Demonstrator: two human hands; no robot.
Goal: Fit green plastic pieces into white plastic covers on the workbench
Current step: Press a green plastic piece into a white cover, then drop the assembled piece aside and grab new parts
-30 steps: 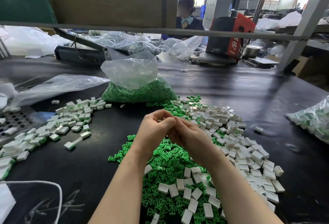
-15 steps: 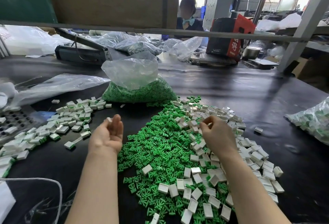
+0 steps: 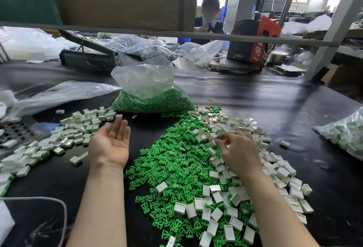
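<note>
Left hand [image 3: 112, 144] lies palm-up, fingers spread, empty beside finished stack [image 3: 59, 136] at left, while right hand [image 3: 238, 153] pinches a white cover [image 3: 215, 142] from loose pile, prob. for next fit w/ green pieces [image 3: 172, 160].

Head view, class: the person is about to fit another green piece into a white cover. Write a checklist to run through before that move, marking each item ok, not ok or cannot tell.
1. Left hand free to receive parts: ok, palm up, holding nothing.
2. Right hand has picked a small white rectangular plastic cover: cannot tell, fingertips are at the covers.
3. Loose green plastic pieces within reach: ok, heaped between the hands.
4. Green piece already in hand: not ok, neither hand shows one.
5. Finished pile of white-and-green assemblies kept apart: ok, left of the left hand.
</note>
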